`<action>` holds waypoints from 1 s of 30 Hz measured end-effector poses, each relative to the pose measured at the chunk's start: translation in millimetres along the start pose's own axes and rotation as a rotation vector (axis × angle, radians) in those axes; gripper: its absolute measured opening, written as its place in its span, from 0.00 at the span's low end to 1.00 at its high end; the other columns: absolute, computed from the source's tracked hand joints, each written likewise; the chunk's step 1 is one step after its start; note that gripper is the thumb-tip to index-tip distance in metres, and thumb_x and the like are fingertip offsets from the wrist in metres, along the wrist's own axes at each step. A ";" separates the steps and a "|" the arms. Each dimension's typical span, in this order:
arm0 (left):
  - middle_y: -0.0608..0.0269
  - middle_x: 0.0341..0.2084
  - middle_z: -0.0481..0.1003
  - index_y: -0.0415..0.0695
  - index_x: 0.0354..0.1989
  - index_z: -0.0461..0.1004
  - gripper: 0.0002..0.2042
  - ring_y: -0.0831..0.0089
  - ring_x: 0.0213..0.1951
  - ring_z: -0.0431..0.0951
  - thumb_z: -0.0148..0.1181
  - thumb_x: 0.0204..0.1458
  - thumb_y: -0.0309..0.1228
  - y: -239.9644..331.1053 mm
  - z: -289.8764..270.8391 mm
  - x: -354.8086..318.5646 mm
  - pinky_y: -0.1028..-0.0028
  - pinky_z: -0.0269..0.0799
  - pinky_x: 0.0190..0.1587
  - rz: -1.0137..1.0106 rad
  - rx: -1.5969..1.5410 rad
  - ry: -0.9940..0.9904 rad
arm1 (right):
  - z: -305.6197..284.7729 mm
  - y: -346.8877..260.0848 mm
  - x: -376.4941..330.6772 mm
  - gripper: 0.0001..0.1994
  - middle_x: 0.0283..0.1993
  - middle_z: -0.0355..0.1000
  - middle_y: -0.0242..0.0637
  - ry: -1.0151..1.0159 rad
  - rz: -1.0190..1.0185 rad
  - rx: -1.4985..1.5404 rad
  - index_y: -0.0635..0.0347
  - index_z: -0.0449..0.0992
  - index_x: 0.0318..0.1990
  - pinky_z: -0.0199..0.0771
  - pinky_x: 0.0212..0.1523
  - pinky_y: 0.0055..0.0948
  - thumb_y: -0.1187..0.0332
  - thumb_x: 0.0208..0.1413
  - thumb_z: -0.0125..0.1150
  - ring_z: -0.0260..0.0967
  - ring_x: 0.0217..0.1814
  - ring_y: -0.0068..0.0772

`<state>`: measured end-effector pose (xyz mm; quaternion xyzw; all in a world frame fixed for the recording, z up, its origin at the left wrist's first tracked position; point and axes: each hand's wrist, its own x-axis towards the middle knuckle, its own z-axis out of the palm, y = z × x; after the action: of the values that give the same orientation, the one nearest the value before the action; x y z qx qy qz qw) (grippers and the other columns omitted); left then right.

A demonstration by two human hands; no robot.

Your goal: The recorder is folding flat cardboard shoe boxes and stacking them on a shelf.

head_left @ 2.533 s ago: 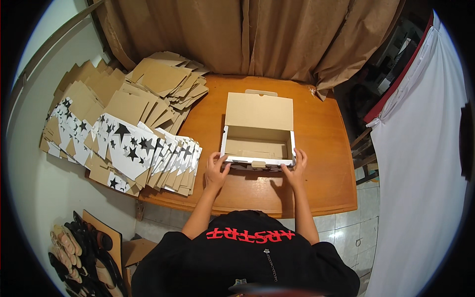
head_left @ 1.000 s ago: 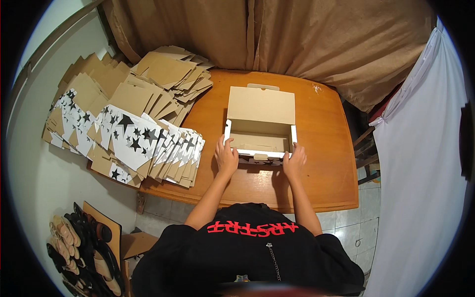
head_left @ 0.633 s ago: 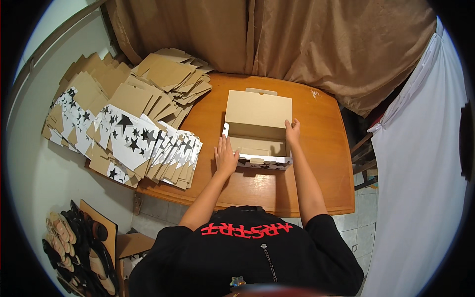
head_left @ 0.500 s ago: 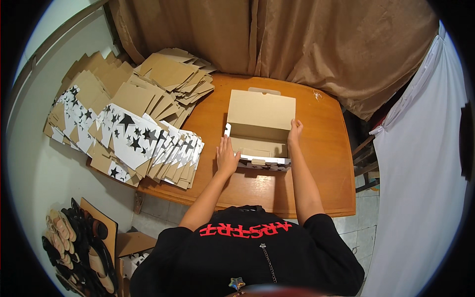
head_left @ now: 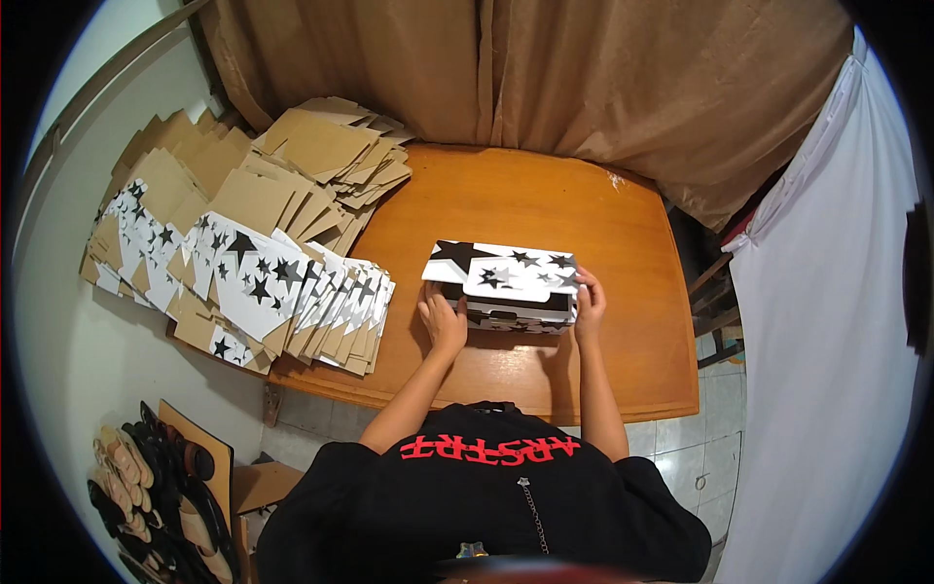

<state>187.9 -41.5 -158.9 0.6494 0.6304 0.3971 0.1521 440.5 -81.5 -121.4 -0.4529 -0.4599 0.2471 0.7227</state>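
A white cardboard box printed with black and grey stars sits on the wooden table in front of me. Its lid is folded over toward me and tilted, with a dark gap between the lid's front flap and the front wall. At the box's left front corner, my left hand grips the side, the thumb in front and some fingertips hidden under the lid edge. My right hand is closed around the right end, its fingers at the lid's right edge. The inside of the box is mostly covered.
Stacks of flat, unfolded cardboard boxes cover the left part of the table. Brown curtains hang behind it, and a white cloth hangs at the right. Sandals are piled low at the left.
The lid stood open before and has swung down toward me over the box. My right hand has come down and nearer along the right side; my left hand stays at the left corner.
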 end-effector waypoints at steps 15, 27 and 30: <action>0.39 0.63 0.31 0.37 0.64 0.39 0.43 0.42 0.64 0.29 0.59 0.42 0.37 11.5 -26.1 -60.3 0.43 0.28 0.59 0.283 0.119 -0.263 | 39.8 -41.6 -42.1 0.29 0.59 0.54 0.56 -0.135 -0.070 -1.082 0.56 0.72 0.45 0.50 0.57 0.57 0.50 0.36 0.68 0.44 0.62 0.67; 0.39 0.60 0.42 0.45 0.61 0.51 0.35 0.44 0.64 0.34 0.58 0.43 0.35 22.0 -24.1 -38.8 0.43 0.30 0.60 0.325 0.181 -0.390 | 46.1 -15.6 -31.9 0.27 0.61 0.52 0.54 -0.083 -0.132 -1.111 0.46 0.74 0.47 0.48 0.58 0.56 0.49 0.37 0.68 0.41 0.62 0.63; 0.41 0.61 0.41 0.46 0.62 0.51 0.36 0.45 0.65 0.35 0.58 0.42 0.34 20.1 -26.0 -43.8 0.44 0.31 0.60 0.345 0.154 -0.321 | 45.8 -10.9 -32.6 0.25 0.62 0.51 0.54 -0.072 -0.172 -1.067 0.44 0.75 0.47 0.52 0.57 0.53 0.51 0.38 0.68 0.43 0.62 0.63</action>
<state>188.4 -93.7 -142.4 0.8119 0.5063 0.2598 0.1304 384.4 -92.3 -118.5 -0.7089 -0.5815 -0.0654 0.3938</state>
